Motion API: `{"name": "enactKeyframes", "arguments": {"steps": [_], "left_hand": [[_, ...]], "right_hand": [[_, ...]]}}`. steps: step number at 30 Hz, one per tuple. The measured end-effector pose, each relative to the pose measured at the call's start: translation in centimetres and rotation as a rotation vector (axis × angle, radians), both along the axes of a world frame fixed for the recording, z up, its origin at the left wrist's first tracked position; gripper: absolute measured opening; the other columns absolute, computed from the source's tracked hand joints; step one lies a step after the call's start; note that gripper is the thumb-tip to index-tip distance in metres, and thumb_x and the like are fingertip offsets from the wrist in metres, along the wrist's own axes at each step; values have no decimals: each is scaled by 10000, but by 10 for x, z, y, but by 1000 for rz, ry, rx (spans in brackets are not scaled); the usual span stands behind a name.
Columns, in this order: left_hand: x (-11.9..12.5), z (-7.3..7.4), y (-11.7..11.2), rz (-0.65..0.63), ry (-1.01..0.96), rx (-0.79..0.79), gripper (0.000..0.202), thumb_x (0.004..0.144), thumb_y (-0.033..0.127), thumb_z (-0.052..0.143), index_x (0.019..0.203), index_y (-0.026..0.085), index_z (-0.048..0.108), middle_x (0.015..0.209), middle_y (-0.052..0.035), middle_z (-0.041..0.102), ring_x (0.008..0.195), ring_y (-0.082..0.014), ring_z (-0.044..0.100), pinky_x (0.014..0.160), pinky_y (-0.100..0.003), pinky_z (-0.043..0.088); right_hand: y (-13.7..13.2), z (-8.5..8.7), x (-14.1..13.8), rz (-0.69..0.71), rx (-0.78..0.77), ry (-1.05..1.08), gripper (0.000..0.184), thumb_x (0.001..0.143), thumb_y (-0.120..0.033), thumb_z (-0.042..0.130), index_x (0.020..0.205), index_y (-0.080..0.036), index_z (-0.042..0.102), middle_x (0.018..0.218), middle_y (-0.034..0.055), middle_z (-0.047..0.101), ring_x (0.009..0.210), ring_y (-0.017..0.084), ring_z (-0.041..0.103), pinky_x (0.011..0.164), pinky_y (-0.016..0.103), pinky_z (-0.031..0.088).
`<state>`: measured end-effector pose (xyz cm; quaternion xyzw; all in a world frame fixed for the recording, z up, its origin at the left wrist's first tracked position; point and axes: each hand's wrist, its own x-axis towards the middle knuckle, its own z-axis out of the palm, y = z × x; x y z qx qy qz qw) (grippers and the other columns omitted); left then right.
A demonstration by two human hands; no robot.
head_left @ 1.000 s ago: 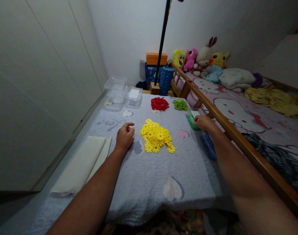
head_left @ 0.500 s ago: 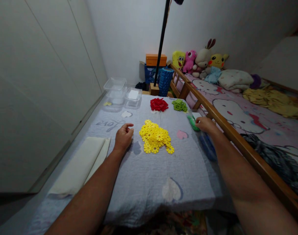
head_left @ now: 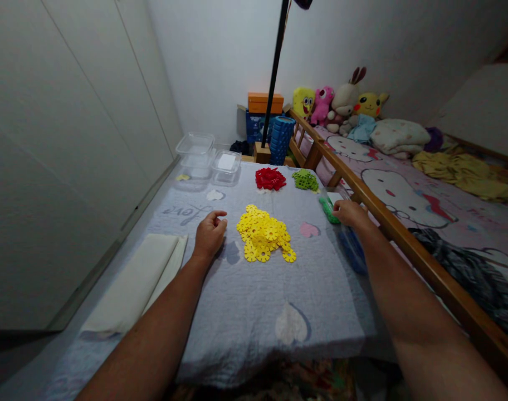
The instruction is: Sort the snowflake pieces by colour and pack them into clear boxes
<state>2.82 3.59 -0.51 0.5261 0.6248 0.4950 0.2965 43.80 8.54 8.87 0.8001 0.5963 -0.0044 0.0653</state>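
Observation:
My left hand (head_left: 211, 234) rests on the cloth left of a pile of yellow flower-shaped plastic discs (head_left: 264, 231). Its fingers are loosely bent and apart, with nothing in them. On the right, my right hand (head_left: 351, 214) has its fingers closed at the near side of a clear plastic box (head_left: 335, 195) holding green pieces (head_left: 328, 210). The hand covers part of this box. A container with blue contents (head_left: 352, 250) lies beneath my right forearm. Further back sit a red pile (head_left: 270, 179) and a light green pile (head_left: 305, 179) of small pieces.
Clear plastic containers (head_left: 195, 146) stand at the back left of the table. A folded white cloth (head_left: 132, 284) lies at the left edge. A wooden bed rail (head_left: 375, 206) runs along the right side. Behind the table rises a black pole (head_left: 274, 78) on a wooden base.

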Motion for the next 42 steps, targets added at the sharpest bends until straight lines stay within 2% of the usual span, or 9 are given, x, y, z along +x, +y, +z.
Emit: {"name": "enactKeyframes", "arguments": {"steps": [14, 19, 23, 25, 28, 34, 37, 42], "left_hand": [[1, 2, -1, -1, -10, 1, 334, 766, 366, 575, 1017, 185, 700, 592, 58, 468, 544, -134, 460, 568, -267, 366], [0, 2, -1, 1, -7, -4, 337, 762, 362, 576, 1022, 184, 698, 577, 63, 459, 534, -134, 457, 558, -266, 361], [1, 2, -1, -1, 0, -4, 334, 757, 364, 569, 1003, 181, 700, 570, 61, 460, 535, -136, 462, 557, -266, 361], [1, 2, 0, -3, 1, -4, 336, 760, 369, 567, 1005, 181, 700, 574, 60, 460, 537, -137, 464, 556, -266, 359], [0, 0, 0, -5, -1, -1, 340, 768, 370, 569, 1019, 181, 700, 588, 58, 464, 543, -136, 462, 556, -266, 355], [0, -2, 0, -5, 42, 6, 344, 769, 366, 564, 1024, 183, 705, 598, 51, 479, 551, -142, 469, 562, -269, 359], [1, -1, -1, -8, 80, 8, 349, 776, 370, 558, 1034, 186, 705, 622, 46, 505, 567, -145, 488, 587, -273, 377], [4, 1, -5, -49, 171, 44, 332, 817, 360, 554, 1065, 188, 693, 704, 18, 572, 652, -161, 551, 677, -285, 445]], "right_hand": [[-2, -1, 4, -20, -4, 6, 246, 860, -226, 550, 992, -236, 758, 1174, 104, 735, 1161, 318, 631, 1015, 525, 411], [-7, 4, -14, -7, 76, -33, 277, 879, -206, 537, 1029, -213, 770, 1224, 148, 708, 1173, 343, 618, 1038, 556, 389], [-12, 0, -44, 60, 182, 33, 297, 912, -244, 532, 1107, -197, 751, 1256, 172, 677, 1200, 337, 600, 1013, 504, 426], [-15, -9, -65, 120, 210, 130, 313, 933, -270, 521, 1154, -207, 733, 1256, 151, 676, 1208, 304, 597, 1008, 445, 442], [-21, -31, -100, 269, 181, 337, 303, 961, -311, 519, 1161, -203, 719, 1236, 119, 689, 1187, 244, 612, 1023, 360, 448], [-34, -80, -148, 352, 256, 510, 475, 1005, -398, 468, 1414, -173, 554, 1453, 155, 582, 1364, 264, 506, 1132, 392, 374], [-38, -92, -158, 359, 269, 531, 492, 1016, -412, 442, 1443, -179, 514, 1494, 150, 553, 1396, 272, 473, 1170, 430, 318], [-39, -99, -167, 399, 289, 549, 442, 1015, -399, 439, 1404, -215, 543, 1469, 131, 578, 1392, 267, 475, 1179, 441, 287]]}}
